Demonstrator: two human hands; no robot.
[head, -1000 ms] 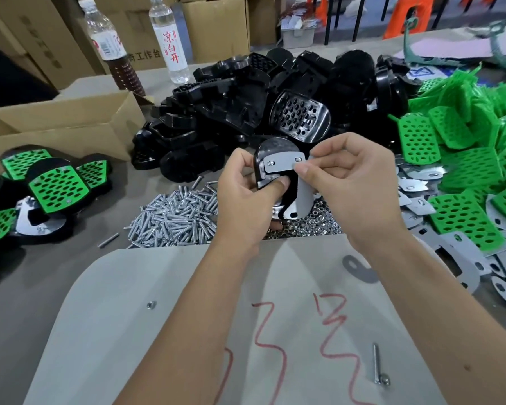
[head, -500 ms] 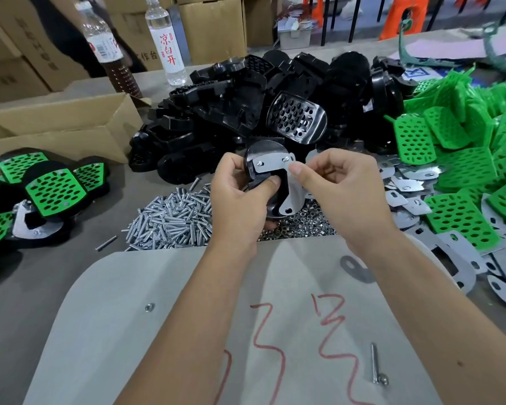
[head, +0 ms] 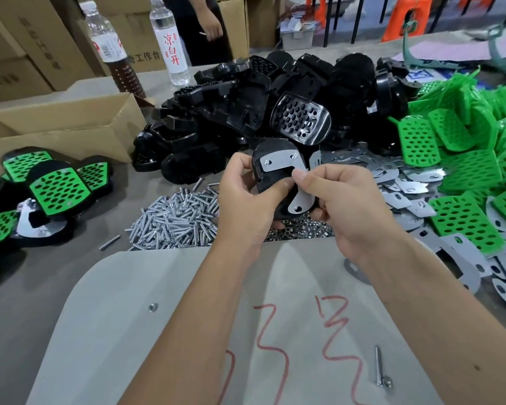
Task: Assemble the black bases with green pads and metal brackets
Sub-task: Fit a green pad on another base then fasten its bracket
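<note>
Two plastic bottles stand at the far left of the worktop point(head: 35, 287): one point(head: 113, 58) holds dark liquid, the other point(head: 170, 43) is clear with red characters on its label. An open cardboard box point(head: 62, 130) sits near them. Cartons point(head: 21, 45) are stacked behind, with orange stools point(head: 406, 16) beyond, far right.
</note>
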